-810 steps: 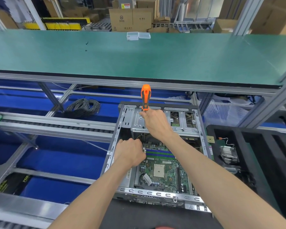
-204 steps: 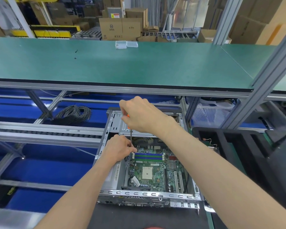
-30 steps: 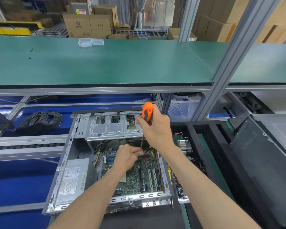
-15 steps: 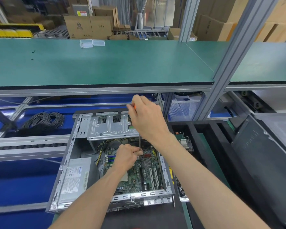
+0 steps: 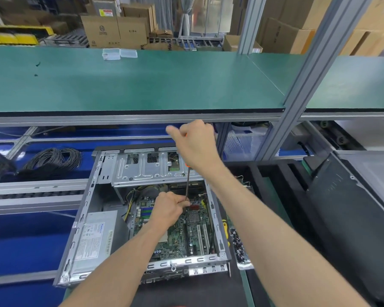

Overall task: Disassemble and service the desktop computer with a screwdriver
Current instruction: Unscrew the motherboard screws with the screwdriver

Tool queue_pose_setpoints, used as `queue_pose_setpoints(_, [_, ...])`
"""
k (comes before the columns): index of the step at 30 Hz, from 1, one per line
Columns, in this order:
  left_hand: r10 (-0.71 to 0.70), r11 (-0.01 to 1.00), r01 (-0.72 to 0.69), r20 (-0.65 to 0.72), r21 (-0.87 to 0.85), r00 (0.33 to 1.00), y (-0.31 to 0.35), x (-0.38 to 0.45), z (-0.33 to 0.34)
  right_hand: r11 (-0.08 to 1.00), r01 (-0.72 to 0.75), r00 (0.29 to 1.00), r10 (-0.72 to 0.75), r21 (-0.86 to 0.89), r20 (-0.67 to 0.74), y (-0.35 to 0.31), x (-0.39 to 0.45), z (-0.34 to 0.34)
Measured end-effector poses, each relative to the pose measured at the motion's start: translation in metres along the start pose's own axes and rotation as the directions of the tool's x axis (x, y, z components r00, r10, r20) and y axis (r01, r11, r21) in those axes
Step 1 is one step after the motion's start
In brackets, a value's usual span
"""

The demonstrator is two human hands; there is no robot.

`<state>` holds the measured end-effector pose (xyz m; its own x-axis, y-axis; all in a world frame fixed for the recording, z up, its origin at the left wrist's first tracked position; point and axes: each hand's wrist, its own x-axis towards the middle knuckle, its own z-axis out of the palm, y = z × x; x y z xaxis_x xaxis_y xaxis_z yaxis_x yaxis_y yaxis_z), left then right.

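Observation:
An open desktop computer case (image 5: pixel 84 216) lies flat below the green bench, with its green motherboard (image 5: pixel 186 231), grey power supply (image 5: pixel 93 238) and metal drive cage (image 5: pixel 146 169) exposed. My right hand (image 5: pixel 197 147) grips the handle of the screwdriver (image 5: pixel 187 182) from above; the handle is almost wholly hidden, and the thin shaft runs straight down to the board. My left hand (image 5: pixel 167 209) rests over the motherboard and pinches the lower end of the shaft near its tip.
A green bench top (image 5: pixel 142 85) with clear plastic boxes (image 5: pixel 119 53) overhangs the far side. Coiled black cable (image 5: pixel 53 158) lies to the left. Right of the case sit a tray of small screws (image 5: pixel 238 244), black foam trays and a dark side panel (image 5: pixel 350 204).
My right hand has shifted on the screwdriver handle between frames, hiding its orange top. My left hand stays at the shaft tip. The view has drifted slightly.

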<state>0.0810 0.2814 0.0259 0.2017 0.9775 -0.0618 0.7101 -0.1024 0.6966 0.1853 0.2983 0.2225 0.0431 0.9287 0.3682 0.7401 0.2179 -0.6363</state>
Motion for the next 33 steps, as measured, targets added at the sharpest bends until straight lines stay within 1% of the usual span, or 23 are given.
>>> queue_pose_setpoints(2, [0.011, 1.0, -0.011, 0.002, 0.025, 1.0, -0.001, 0.002, 0.002, 0.989, -0.036, 0.97, 0.07, 0.146, -0.235, 0.001, -0.003, 0.012])
queue_pose_setpoints(3, [0.017, 0.999, -0.017, 0.007, 0.035, 1.0, -0.002, 0.003, 0.003, 0.979, -0.05, 0.954, 0.106, 0.199, -0.281, 0.003, -0.003, 0.015])
queue_pose_setpoints(4, [0.019, 0.999, -0.02, 0.015, 0.036, 1.0, -0.003, 0.003, 0.003, 0.953, -0.04, 0.961, 0.119, 0.3, -0.249, 0.007, 0.0, 0.016])
queue_pose_setpoints(5, [0.018, 0.999, -0.018, 0.021, 0.027, 1.0, -0.005, 0.004, 0.003, 0.887, -0.046, 0.985, 0.116, 0.46, -0.126, 0.011, 0.002, 0.016])
queue_pose_setpoints(6, [0.013, 1.0, -0.014, 0.026, 0.014, 1.0, -0.006, 0.004, 0.002, 0.777, -0.099, 0.995, 0.074, 0.621, 0.066, 0.012, 0.005, 0.015])
queue_pose_setpoints(7, [0.014, 1.0, -0.014, 0.03, 0.004, 0.999, -0.008, 0.003, 0.001, 0.69, -0.174, 0.969, -0.006, 0.702, 0.246, 0.013, 0.007, 0.016])
queue_pose_setpoints(8, [0.022, 1.0, -0.022, 0.033, 0.002, 0.999, -0.008, 0.002, 0.0, 0.639, -0.227, 0.931, -0.08, 0.735, 0.357, 0.012, 0.008, 0.017])
queue_pose_setpoints(10, [0.033, 0.999, -0.033, 0.025, 0.008, 0.999, -0.007, -0.001, -0.003, 0.653, -0.242, 0.91, -0.104, 0.718, 0.401, 0.009, 0.009, 0.02])
queue_pose_setpoints(13, [0.039, 0.999, -0.039, 0.005, -0.001, 0.999, -0.005, -0.002, -0.005, 0.705, -0.19, 0.96, -0.012, 0.684, 0.28, 0.006, 0.007, 0.022])
queue_pose_setpoints(15, [0.045, 0.999, -0.045, -0.014, 0.011, 0.999, -0.005, 0.0, -0.003, 0.788, -0.128, 0.992, 0.106, 0.602, 0.072, 0.003, 0.003, 0.025])
queue_pose_setpoints(17, [0.059, 0.998, -0.058, -0.027, 0.033, 0.998, -0.005, 0.002, -0.001, 0.861, -0.072, 0.954, 0.206, 0.503, -0.217, 0.002, -0.003, 0.032])
queue_pose_setpoints(18, [0.063, 0.997, -0.062, -0.029, 0.039, 0.998, -0.005, 0.002, 0.001, 0.865, -0.075, 0.924, 0.247, 0.496, -0.291, 0.003, -0.004, 0.033])
queue_pose_setpoints(19, [0.064, 0.997, -0.063, -0.029, 0.038, 0.998, -0.006, 0.003, 0.002, 0.847, -0.081, 0.921, 0.266, 0.526, -0.286, 0.006, -0.004, 0.034])
queue_pose_setpoints(20, [0.063, 0.997, -0.062, -0.025, 0.037, 0.998, -0.006, 0.003, 0.002, 0.796, -0.077, 0.948, 0.245, 0.6, -0.202, 0.01, -0.003, 0.033])
queue_pose_setpoints(22, [0.051, 0.998, -0.051, -0.011, 0.038, 0.999, -0.008, 0.004, 0.002, 0.633, -0.102, 0.995, 0.055, 0.767, 0.088, 0.02, 0.0, 0.025])
queue_pose_setpoints(24, [0.036, 0.999, -0.036, -0.005, 0.039, 0.999, -0.01, 0.005, 0.001, 0.518, -0.211, 0.94, -0.126, 0.829, 0.318, 0.024, 0.006, 0.017])
queue_pose_setpoints(25, [0.034, 0.998, -0.034, 0.0, 0.047, 0.999, -0.011, 0.005, 0.001, 0.51, -0.252, 0.913, -0.158, 0.823, 0.377, 0.024, 0.008, 0.014])
queue_pose_setpoints(27, [0.039, 0.998, -0.039, 0.006, 0.058, 0.999, -0.01, 0.004, 0.001, 0.574, -0.276, 0.901, -0.126, 0.771, 0.416, 0.025, 0.01, 0.01])
queue_pose_setpoints(29, [0.035, 0.999, -0.035, 0.01, 0.041, 0.999, -0.011, 0.005, 0.0, 0.779, -0.192, 0.935, -0.039, 0.597, 0.352, 0.024, 0.009, 0.008])
queue_pose_setpoints(30, [0.028, 0.999, -0.028, 0.009, 0.03, 1.0, -0.01, 0.005, 0.0, 0.905, -0.099, 0.964, -0.015, 0.413, 0.264, 0.025, 0.008, 0.008])
queue_pose_setpoints(31, [0.02, 0.999, -0.02, 0.006, 0.026, 1.0, -0.01, 0.005, -0.001, 0.986, 0.015, 0.988, -0.04, 0.168, 0.149, 0.026, 0.007, 0.008])
queue_pose_setpoints(32, [0.015, 0.999, -0.016, 0.003, 0.029, 1.0, -0.009, 0.005, -0.001, 0.991, 0.113, 0.992, -0.109, -0.065, 0.064, 0.028, 0.004, 0.007])
queue_pose_setpoints(33, [0.015, 0.999, -0.015, -0.003, 0.036, 1.0, -0.008, 0.005, -0.001, 0.961, 0.179, 0.984, -0.176, -0.211, 0.033, 0.027, 0.002, 0.006])
